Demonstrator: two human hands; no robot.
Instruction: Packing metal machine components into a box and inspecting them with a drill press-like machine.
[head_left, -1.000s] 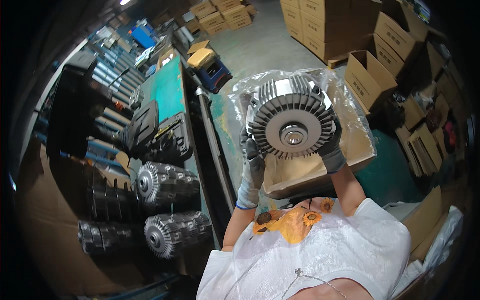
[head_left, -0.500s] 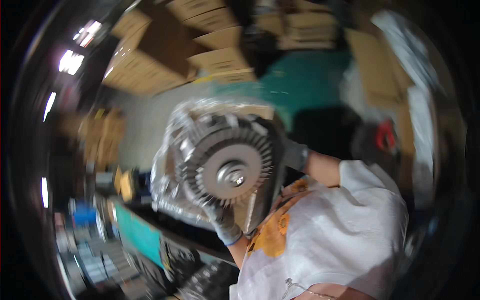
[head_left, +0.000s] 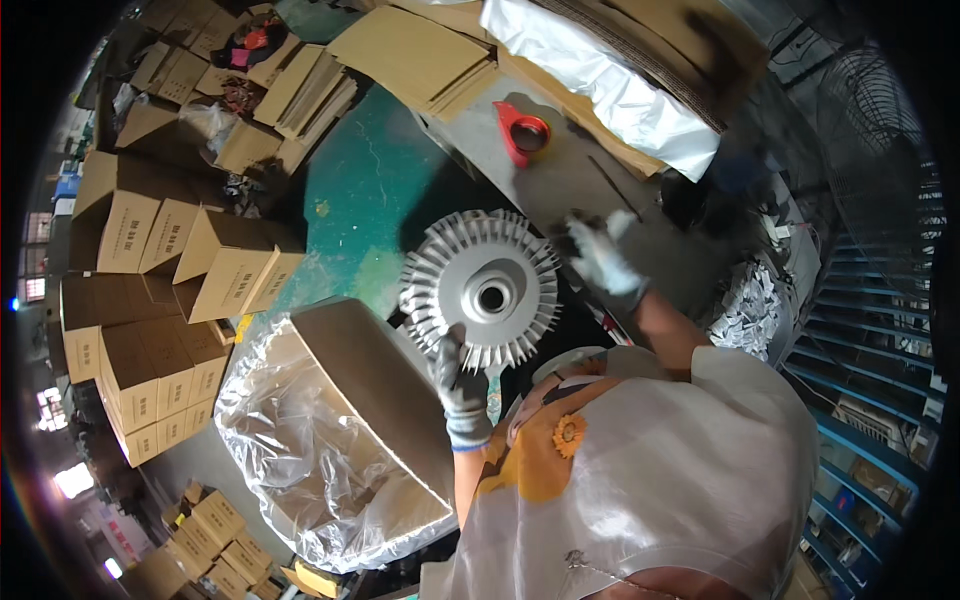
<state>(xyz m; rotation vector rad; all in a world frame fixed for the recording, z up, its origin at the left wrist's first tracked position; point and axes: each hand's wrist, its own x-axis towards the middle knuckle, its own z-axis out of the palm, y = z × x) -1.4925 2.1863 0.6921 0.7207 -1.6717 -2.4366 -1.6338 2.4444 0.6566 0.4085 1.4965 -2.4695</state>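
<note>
A round grey metal impeller [head_left: 462,285] with fins around its rim and a hole in its hub is held up in front of me. My left hand [head_left: 462,395], in a grey-white glove with dark fingers, grips its near lower edge. The fingers behind the rim are hidden. Clear of the impeller on the right, my right hand [head_left: 603,258] is also gloved. It hovers by the grey worktop [head_left: 590,190] with fingers apart and nothing seen in it, somewhat blurred. To the left of the impeller stands an open carton [head_left: 375,390] lined with clear plastic [head_left: 300,440].
A red tape dispenser [head_left: 523,133] lies on the worktop, near flat cardboard sheets [head_left: 410,55] and white plastic film [head_left: 600,85]. Stacked cartons [head_left: 150,370] stand at left. Metal scraps [head_left: 750,310] are heaped at right, beside blue slatted racking [head_left: 870,350].
My view has swung toward the worktop. The impeller, earlier in front of the plastic-lined carton, is now to its right. My right hand has come off the far side and moved away.
</note>
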